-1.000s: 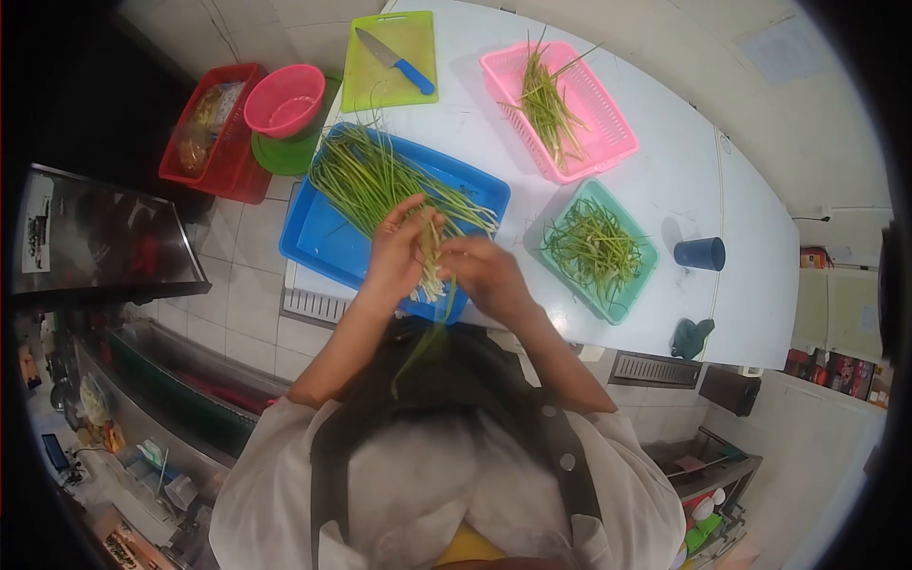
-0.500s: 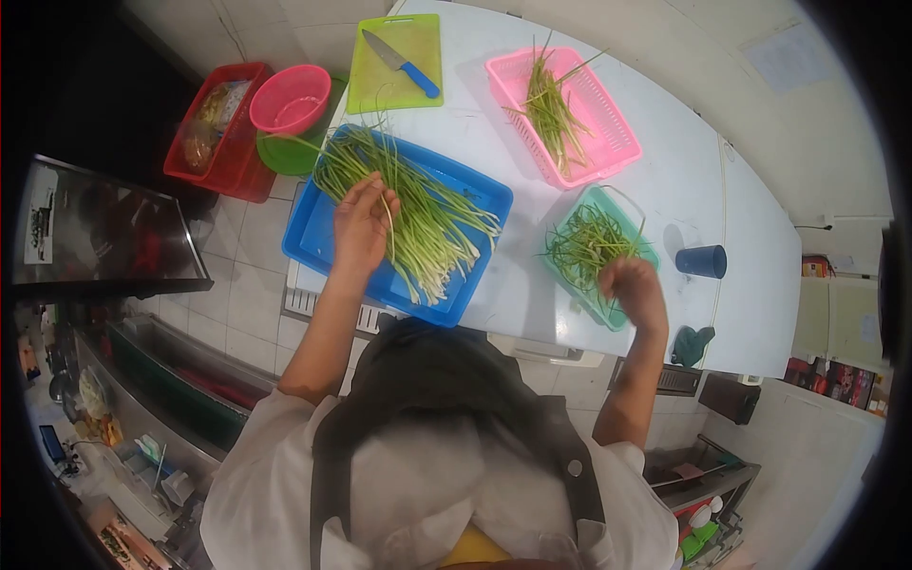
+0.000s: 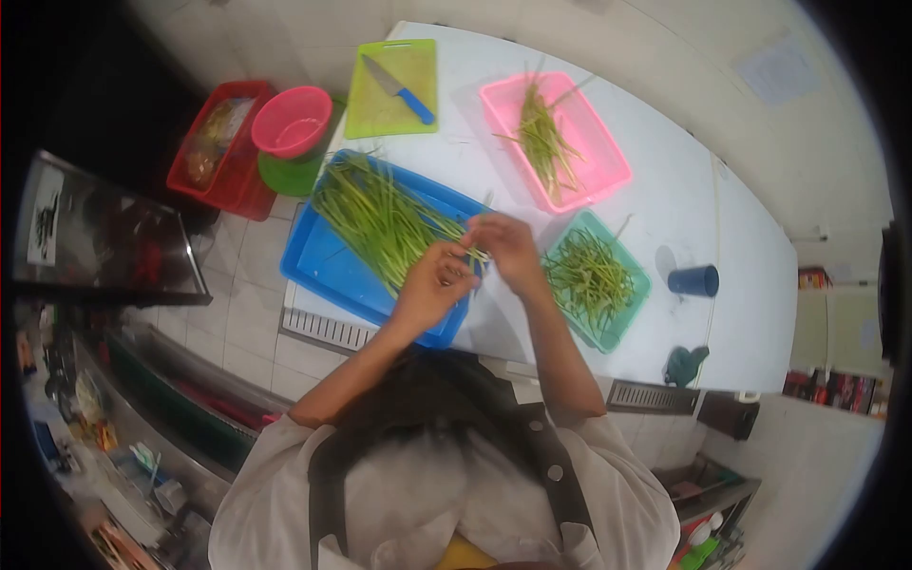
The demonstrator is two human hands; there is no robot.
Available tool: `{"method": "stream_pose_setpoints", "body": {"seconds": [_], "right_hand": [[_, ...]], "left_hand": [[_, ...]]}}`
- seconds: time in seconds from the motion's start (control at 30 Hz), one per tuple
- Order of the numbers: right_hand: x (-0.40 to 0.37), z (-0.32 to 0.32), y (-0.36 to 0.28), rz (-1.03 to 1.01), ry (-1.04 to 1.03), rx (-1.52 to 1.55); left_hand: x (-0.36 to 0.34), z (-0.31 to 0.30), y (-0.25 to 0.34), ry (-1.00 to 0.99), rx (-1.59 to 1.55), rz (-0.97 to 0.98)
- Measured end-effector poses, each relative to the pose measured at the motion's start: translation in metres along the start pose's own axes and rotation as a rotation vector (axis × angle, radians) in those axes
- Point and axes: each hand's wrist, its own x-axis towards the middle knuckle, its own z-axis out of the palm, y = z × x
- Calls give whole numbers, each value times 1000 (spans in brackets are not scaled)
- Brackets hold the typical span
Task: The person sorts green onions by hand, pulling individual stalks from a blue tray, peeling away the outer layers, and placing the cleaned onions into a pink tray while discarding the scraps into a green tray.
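A thick bunch of spring onions [image 3: 375,214] lies in the blue tray [image 3: 318,256], green tops toward the far left corner. Over the tray's near right part, my left hand [image 3: 435,287] is closed with curled fingers on a spring onion. My right hand [image 3: 508,249] meets it there, its fingertips pinched at the stalk's white end. The exact grip is partly hidden by the fingers. Just right of my right hand stands a mint-green basket [image 3: 642,290] holding loose green trimmings [image 3: 589,271].
A pink basket [image 3: 608,152] with some stalks [image 3: 546,138] stands farther back. At the back left, a blue-handled knife [image 3: 399,90] rests on a green cutting board [image 3: 366,119]. A blue cup [image 3: 693,280] and a dark green cloth [image 3: 684,364] are to the right.
My right hand has moved left from the mint-green basket to the blue tray. My left hand has shifted right and nearer, from the green tops to the white ends, meeting the right.
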Motion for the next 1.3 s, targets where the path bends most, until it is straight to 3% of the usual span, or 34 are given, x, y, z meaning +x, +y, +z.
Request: {"method": "stream_pose_setpoints", "body": {"seconds": [0.07,0.13,0.2,0.23,0.27,0.37,0.4,0.43,0.47,0.5,0.57,0.67,0.77,0.87,0.97,1.03,1.2,1.3], "right_hand": [[20,-15,-12,66,100,-30],[48,-51,-25,-20,138,-192],[86,-96,-34,-157,312,-710],[91,-88,-61,-105,460,-1024],[106,-105,-39,-414,589,-1373],[104,-50,-67,-323,342,-1272],[109,-37,-41,-401,259,-1191],[106,-14,-26,-245,-10,-941],[94,25,-18,-269,-182,-1022],[88,54,13,-56,-238,-1039],[60,100,35,-101,-290,-1073],[48,120,62,-114,-149,-1057],[40,109,61,-168,4,-737],[24,108,25,102,-24,-437],[5,110,17,179,-74,-242],[-2,110,14,200,-110,-136],[-14,98,10,228,2,-35],[-21,95,19,116,24,1]], "left_hand": [[-8,0,3,8,-80,24],[-18,-9,11,-10,-91,16],[-25,-22,2,-81,28,25],[-29,-29,-1,-123,87,29],[-33,-35,-1,-145,121,-2],[-49,-53,-9,-208,187,-55],[-53,-59,-20,-222,187,-47],[-56,-64,-26,-238,186,-40],[-60,-67,-28,-238,130,-73],[-62,-71,-30,-240,76,-105],[-65,-80,-28,-218,56,-130],[-63,-99,-26,-125,103,-117],[-54,-117,-31,54,49,-78],[-43,-119,-13,275,-12,-8],[-29,-107,-4,309,-162,86],[-21,-108,-7,214,-96,94],[-13,-90,1,178,-249,86],[-11,-84,2,141,-235,85]]}}
